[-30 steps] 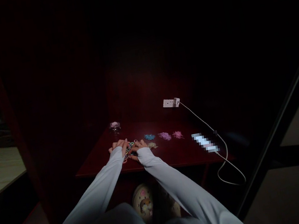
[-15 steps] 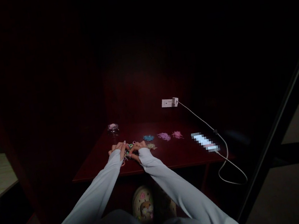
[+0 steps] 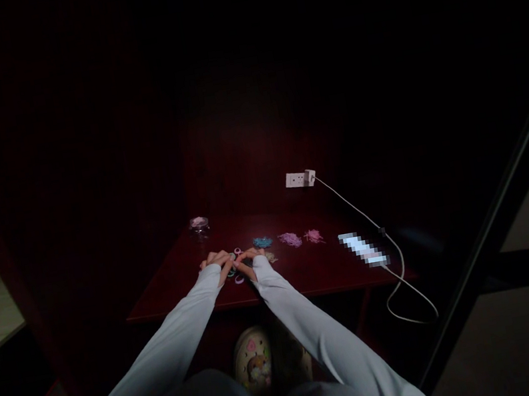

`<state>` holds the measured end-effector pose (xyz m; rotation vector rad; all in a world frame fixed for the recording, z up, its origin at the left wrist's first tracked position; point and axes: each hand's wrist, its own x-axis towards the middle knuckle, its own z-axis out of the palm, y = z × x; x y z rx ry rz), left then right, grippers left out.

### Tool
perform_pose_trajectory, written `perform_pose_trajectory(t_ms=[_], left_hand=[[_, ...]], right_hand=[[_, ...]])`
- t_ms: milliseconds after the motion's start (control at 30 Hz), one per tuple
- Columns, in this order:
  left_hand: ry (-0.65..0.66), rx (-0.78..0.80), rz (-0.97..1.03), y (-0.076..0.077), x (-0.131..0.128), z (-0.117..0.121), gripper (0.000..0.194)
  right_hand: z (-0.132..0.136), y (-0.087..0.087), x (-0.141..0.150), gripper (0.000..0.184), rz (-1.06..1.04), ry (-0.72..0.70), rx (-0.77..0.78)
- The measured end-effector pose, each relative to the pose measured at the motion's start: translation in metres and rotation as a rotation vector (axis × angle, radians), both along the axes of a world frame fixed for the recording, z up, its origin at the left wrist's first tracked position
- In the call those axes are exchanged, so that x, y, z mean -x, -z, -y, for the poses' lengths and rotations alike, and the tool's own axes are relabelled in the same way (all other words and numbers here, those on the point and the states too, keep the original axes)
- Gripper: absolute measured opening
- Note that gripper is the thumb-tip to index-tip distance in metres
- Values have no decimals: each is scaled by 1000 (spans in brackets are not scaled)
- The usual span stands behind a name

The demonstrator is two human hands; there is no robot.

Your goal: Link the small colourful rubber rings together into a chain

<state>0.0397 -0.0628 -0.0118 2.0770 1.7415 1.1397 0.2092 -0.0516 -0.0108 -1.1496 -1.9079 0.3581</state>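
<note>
My left hand (image 3: 217, 260) and my right hand (image 3: 250, 258) meet low over the dark red table, fingers bent and fingertips almost touching. Small coloured rings that look like hair ties lie under and between them. A pink ring (image 3: 237, 251) shows just beyond the fingertips, and a pale purple ring (image 3: 239, 280) lies on the near side. Both hands look closed in a pinch, but what they hold is too small and dark to make out. Beside my right hand a cream pile (image 3: 271, 258) of thin bands is partly covered.
Behind my right hand lie a blue pile (image 3: 262, 242), a purple pile (image 3: 290, 239) and a pink pile (image 3: 313, 236). A clear jar (image 3: 199, 225) stands back left. At right a lit phone (image 3: 363, 250) joins a white cable (image 3: 400, 256) from the wall socket (image 3: 296, 180).
My hands have drawn closer together, the left shifting right. An orange ring near my left wrist no longer shows, and a pale purple ring now shows in front of the fingers.
</note>
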Motion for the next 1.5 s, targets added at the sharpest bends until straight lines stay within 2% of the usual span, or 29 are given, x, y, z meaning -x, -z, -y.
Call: perform_pose_trajectory(t_ms=[233, 467, 700, 833, 1033, 1133, 1200, 1300, 1400, 1500], left_hand=[[38, 8, 55, -1, 11, -2, 35], [40, 17, 30, -1, 10, -3, 32], [43, -69, 77, -5, 4, 13, 40], [34, -80, 113, -8, 4, 19, 45], [15, -51, 101, -4, 7, 7, 42], [25, -54, 79, 3, 9, 0, 37], [45, -76, 70, 6, 10, -3, 37], [48, -86, 56, 10, 9, -4, 36], [-11, -101, 63, 12, 4, -2, 30], [-38, -136, 64, 12, 0, 0, 29]], right_hand=[[2, -2, -1, 18, -57, 55, 36], [11, -3, -5, 31, 84, -19, 22], [11, -3, -9, 25, 91, -4, 14], [14, -9, -18, 26, 76, 214, 26], [12, -24, -68, 29, 30, 569, 29], [9, -24, -85, 32, 94, 646, 16], [8, -22, -88, 31, 165, 640, 0], [8, -20, -86, 25, 309, 555, -51], [9, -20, -81, 22, 438, 475, -132], [13, -20, -70, 25, 472, 447, -196]])
